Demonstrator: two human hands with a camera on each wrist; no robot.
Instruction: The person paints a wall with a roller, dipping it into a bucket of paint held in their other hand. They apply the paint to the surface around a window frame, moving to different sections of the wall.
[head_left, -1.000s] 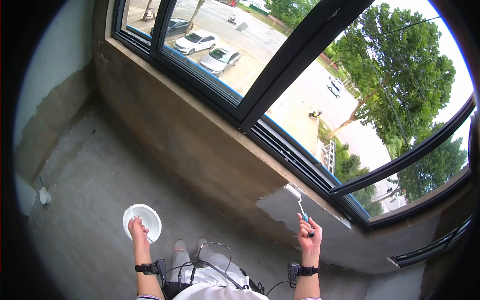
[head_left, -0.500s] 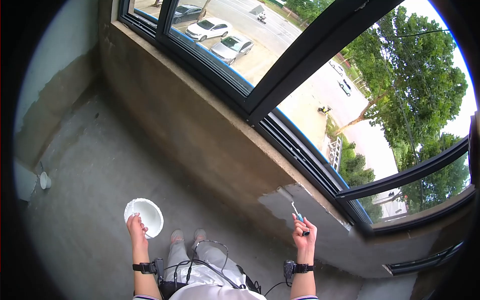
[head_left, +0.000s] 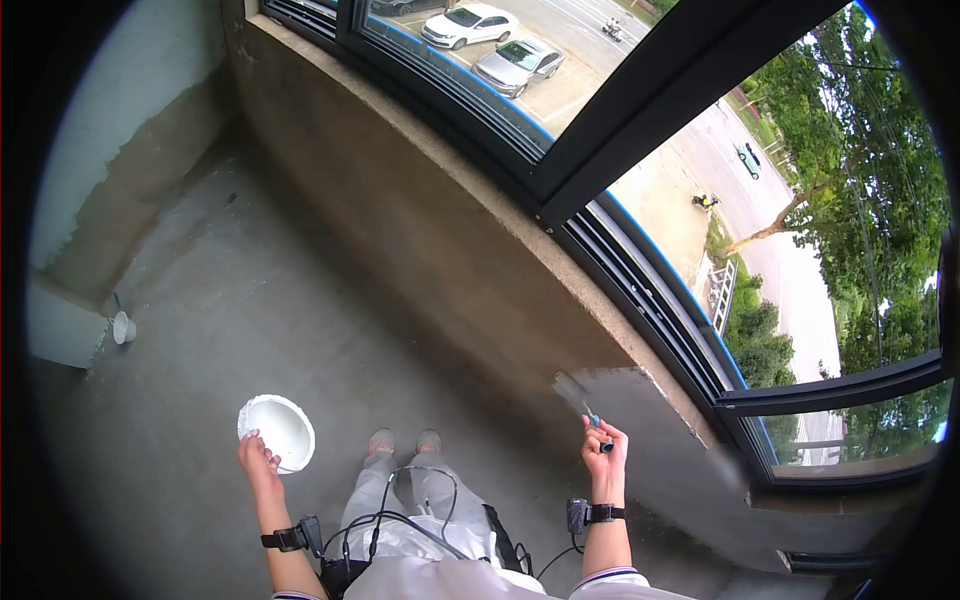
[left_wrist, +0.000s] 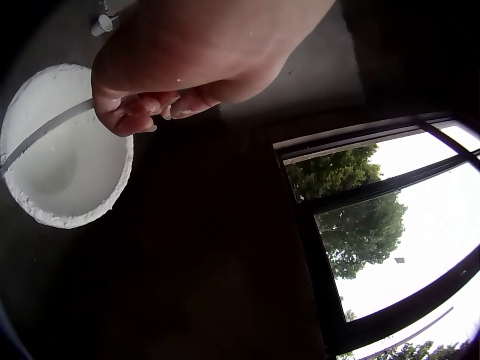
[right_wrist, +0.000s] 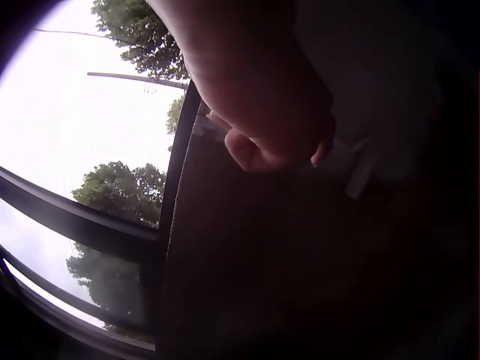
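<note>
My left hand [head_left: 262, 468] grips a white bucket [head_left: 276, 399] by its strip handle at the left of the head view. The left wrist view shows the curled fingers on the handle [left_wrist: 52, 126], which crosses the bucket's mouth; the rim [left_wrist: 64, 223] is crusted white and the inside is white. My right hand [head_left: 604, 462] grips the blue and black handle of a paint roller [head_left: 595, 420]. Its pale roller sleeve [head_left: 571, 388] lies against the low wall at the left edge of a grey coated patch [head_left: 640, 410]. In the dark right wrist view, the sleeve [right_wrist: 360, 176] shows beyond the fingers.
Uncoated brown wall [head_left: 420, 250] runs left of the patch, beneath a rough sill [head_left: 480, 205] and dark-framed windows [head_left: 600, 130]. A small white cup [head_left: 123, 328] with a stick-like handle stands on the concrete floor [head_left: 220, 300] at the far left.
The roller has moved down the wall, away from the sill, to the patch's left edge. The head view has shifted. My left hand still holds the bucket, now tipped somewhat differently in view.
</note>
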